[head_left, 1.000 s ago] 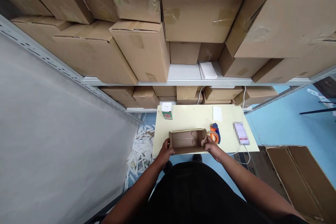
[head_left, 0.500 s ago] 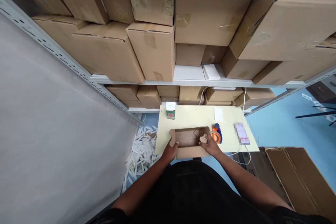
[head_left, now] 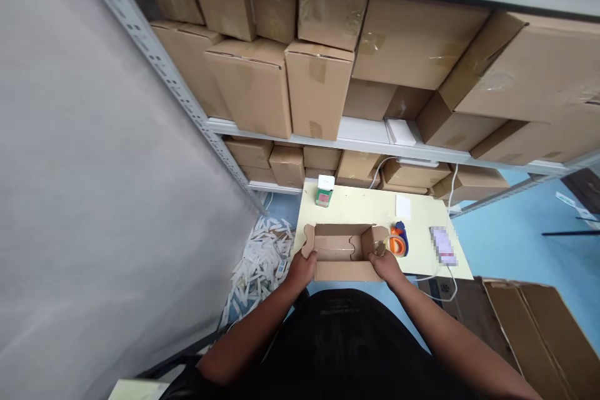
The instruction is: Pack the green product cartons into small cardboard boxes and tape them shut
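Observation:
A small brown cardboard box (head_left: pixel 347 271), its top open, is held between my two hands at the front edge of the pale yellow table. My left hand (head_left: pixel 301 267) grips the left end, fingers closed on the cardboard near a notched flap (head_left: pixel 308 240). At the right end my right hand (head_left: pixel 386 265) is closed on the wall, beside a flap that leans outward. The inside shows bare cardboard. Just right of the box lies a tape dispenser (head_left: pixel 398 240) in orange and blue, partly behind the right flap.
A green and white small box (head_left: pixel 324 191) stands at the table's (head_left: pixel 360 205) back left. White paper (head_left: pixel 403 207) and a blurred phone (head_left: pixel 442 245) lie on the right. Shelves behind hold cardboard boxes (head_left: pixel 319 89). White strips (head_left: pixel 257 256) cover the floor at left; a large carton (head_left: pixel 539 319) is at right.
My view has turned, shifting the shelves and table rightward. The box's right wall and flap have swung outward from their inward fold, with my right hand still on that end. My left hand keeps its grip.

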### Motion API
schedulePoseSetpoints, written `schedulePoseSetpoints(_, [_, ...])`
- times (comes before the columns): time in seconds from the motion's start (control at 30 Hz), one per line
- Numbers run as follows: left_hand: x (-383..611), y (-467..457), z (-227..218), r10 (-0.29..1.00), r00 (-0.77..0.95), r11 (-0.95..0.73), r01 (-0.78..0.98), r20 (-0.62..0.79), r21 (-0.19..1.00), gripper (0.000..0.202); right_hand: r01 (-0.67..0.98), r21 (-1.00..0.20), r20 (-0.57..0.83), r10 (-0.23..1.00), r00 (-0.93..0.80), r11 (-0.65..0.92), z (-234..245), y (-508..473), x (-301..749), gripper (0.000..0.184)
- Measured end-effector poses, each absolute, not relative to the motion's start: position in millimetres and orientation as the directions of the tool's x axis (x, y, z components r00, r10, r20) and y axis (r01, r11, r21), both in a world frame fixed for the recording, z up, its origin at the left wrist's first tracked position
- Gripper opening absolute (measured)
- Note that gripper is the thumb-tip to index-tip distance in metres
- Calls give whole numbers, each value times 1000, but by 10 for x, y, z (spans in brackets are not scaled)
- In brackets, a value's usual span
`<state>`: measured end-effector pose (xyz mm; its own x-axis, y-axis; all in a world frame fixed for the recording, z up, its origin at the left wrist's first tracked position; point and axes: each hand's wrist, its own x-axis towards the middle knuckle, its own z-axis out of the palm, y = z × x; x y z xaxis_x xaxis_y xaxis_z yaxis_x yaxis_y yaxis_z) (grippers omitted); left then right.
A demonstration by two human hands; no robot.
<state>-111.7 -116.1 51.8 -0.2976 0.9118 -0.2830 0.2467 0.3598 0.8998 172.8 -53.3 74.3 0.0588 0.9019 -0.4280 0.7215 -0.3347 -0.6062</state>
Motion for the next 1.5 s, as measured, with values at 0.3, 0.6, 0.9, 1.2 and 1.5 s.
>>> schedulePoseSetpoints(0.3, [-756,-2052,747,864,-459,351,260,-205,899,48,878,-470,-356,892,-279,88,865,-548,1910,28])
schedulePoseSetpoints(0.6, [-357,-2710,1055,890,-430,285,271,-149,920,48,864,-481,-351,870,-345,149,942,-1009,2186,25])
schedulePoseSetpoints(0.9, [-521,-3576,1120,931,-340,160,48,-134,986,63,844,-518,-305,890,-338,143,1105,-1734,1911,24])
schedulePoseSetpoints(1.2, [-1160,-4879,1441,807,-590,130,231,33,964,45,854,-513,-377,869,-322,94,1499,-2840,1141,33])
schedulePoseSetpoints(1.5, [-1081,-6304,2300,398,-854,139,416,333,899,26,737,-577,-303,747,-592,351,2111,-3455,195,31])
